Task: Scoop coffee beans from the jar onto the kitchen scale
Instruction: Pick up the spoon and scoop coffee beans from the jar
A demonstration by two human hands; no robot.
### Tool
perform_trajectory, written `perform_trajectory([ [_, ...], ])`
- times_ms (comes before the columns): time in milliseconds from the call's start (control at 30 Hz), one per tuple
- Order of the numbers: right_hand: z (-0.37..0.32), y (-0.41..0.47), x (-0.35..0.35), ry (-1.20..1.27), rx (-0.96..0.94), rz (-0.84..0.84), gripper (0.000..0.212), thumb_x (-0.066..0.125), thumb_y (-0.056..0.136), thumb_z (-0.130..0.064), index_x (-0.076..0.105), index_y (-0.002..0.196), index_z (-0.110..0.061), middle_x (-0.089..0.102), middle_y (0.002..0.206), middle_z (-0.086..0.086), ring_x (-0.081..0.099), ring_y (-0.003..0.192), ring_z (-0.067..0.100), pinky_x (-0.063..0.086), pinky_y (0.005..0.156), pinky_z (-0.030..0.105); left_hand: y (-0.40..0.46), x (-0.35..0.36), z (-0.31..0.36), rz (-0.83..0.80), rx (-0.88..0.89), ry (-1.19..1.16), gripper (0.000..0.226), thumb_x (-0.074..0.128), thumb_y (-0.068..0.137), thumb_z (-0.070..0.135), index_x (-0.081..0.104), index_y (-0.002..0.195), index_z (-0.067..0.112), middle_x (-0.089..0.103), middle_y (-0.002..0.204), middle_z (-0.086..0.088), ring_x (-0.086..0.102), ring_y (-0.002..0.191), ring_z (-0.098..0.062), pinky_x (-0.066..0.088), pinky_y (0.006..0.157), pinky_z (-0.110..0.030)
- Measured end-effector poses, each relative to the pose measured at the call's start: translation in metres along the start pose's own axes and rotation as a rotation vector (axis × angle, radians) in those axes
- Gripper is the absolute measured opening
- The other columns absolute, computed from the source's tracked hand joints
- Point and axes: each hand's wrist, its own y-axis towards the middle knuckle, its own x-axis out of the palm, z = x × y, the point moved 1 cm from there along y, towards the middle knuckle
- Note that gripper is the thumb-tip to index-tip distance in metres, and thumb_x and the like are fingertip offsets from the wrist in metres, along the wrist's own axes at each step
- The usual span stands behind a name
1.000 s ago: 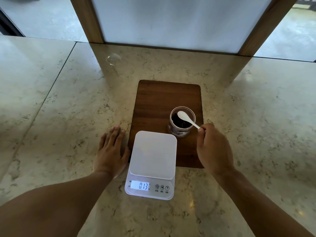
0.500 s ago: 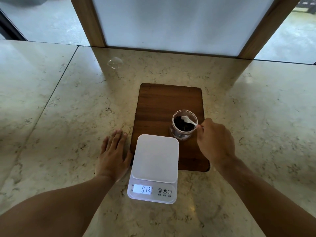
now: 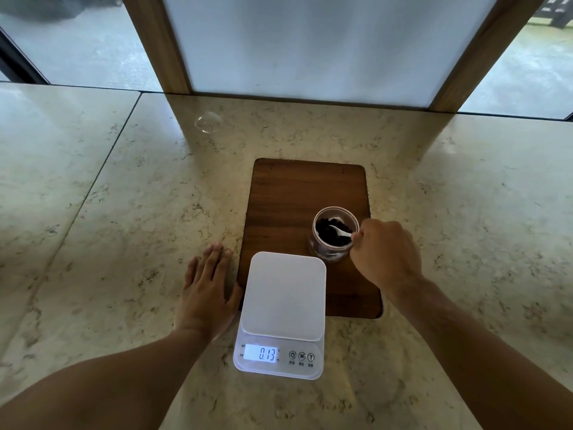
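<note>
A small clear jar (image 3: 322, 254) of dark coffee beans (image 3: 328, 235) stands on a dark wooden board (image 3: 297, 193). My right hand (image 3: 386, 256) is beside the jar's right rim, shut on the handle of a white spoon (image 3: 339, 231) whose bowl is down among the beans. The white kitchen scale (image 3: 283, 301) sits in front of the jar, its platform bare and its display reading 0.13. My left hand (image 3: 206, 291) lies flat on the counter just left of the scale, fingers together, holding nothing.
The marble counter (image 3: 108, 228) stretches wide on both sides. A clear round lid-like object (image 3: 207, 121) lies at the back left. A wooden-framed white panel (image 3: 310, 45) rises behind the board.
The spoon has gone from above the jar's rim down into the beans, and my right hand has followed to the rim. My left hand has stayed flat.
</note>
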Motion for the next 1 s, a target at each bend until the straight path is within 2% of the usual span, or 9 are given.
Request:
perform_trajectory([
  [100, 0.001, 0.004, 0.000, 0.070, 0.046, -0.037, 0.023, 0.058, 0.092, -0.030, 0.065, 0.078, -0.013, 0.062, 0.067, 0.005, 0.058, 0.058, 0.021, 0.045, 0.051, 0.028, 0.000, 0.001, 0.000, 0.001, 0.001, 0.002, 0.068, 0.027, 0.093, 0.050, 0.026, 0.153, 0.016, 0.021, 0.163, -0.006, 0.001, 0.152, -0.015, 0.005, 0.123, -0.043],
  [233, 0.004, 0.008, 0.000, 0.178, 0.123, -0.083, 0.027, 0.058, 0.091, -0.029, 0.068, 0.075, -0.010, 0.064, 0.066, 0.008, 0.062, 0.057, 0.023, 0.057, 0.057, 0.035, 0.001, 0.001, -0.001, -0.003, 0.002, 0.010, 0.069, 0.027, 0.093, 0.051, 0.025, 0.153, 0.017, 0.020, 0.163, -0.005, 0.000, 0.152, -0.015, 0.004, 0.123, -0.043],
  [467, 0.007, 0.013, 0.010, 0.346, 0.272, -0.121, 0.032, 0.059, 0.087, -0.021, 0.065, 0.062, -0.003, 0.062, 0.054, 0.012, 0.058, 0.049, 0.025, 0.045, 0.049, 0.028, 0.001, 0.000, 0.000, -0.007, 0.002, 0.011, 0.069, 0.028, 0.093, 0.050, 0.027, 0.153, 0.016, 0.021, 0.163, -0.006, 0.001, 0.152, -0.016, 0.005, 0.123, -0.043],
  [633, 0.009, 0.016, 0.015, 0.432, 0.327, -0.166, 0.036, 0.060, 0.088, -0.023, 0.067, 0.063, 0.001, 0.063, 0.054, 0.013, 0.053, 0.045, 0.022, 0.039, 0.045, 0.025, 0.001, 0.000, 0.001, -0.005, 0.002, 0.010, 0.068, 0.029, 0.093, 0.049, 0.027, 0.152, 0.015, 0.020, 0.163, -0.006, 0.001, 0.152, -0.015, 0.003, 0.123, -0.042],
  [733, 0.012, 0.016, 0.017, 0.490, 0.365, -0.164, 0.034, 0.062, 0.085, -0.024, 0.068, 0.065, 0.003, 0.053, 0.046, 0.006, 0.044, 0.040, 0.020, 0.033, 0.042, 0.024, 0.001, -0.001, 0.001, -0.005, 0.000, 0.007, 0.069, 0.028, 0.093, 0.049, 0.028, 0.152, 0.015, 0.020, 0.163, -0.007, 0.001, 0.152, -0.016, 0.004, 0.123, -0.042],
  [1000, 0.018, 0.014, 0.018, 0.582, 0.406, -0.198, 0.035, 0.061, 0.088, -0.026, 0.070, 0.073, 0.004, 0.059, 0.056, 0.012, 0.049, 0.047, 0.023, 0.041, 0.047, 0.031, 0.000, -0.002, 0.001, -0.019, -0.008, 0.000, 0.069, 0.028, 0.093, 0.048, 0.026, 0.153, 0.016, 0.019, 0.163, -0.006, 0.001, 0.152, -0.016, 0.004, 0.123, -0.044],
])
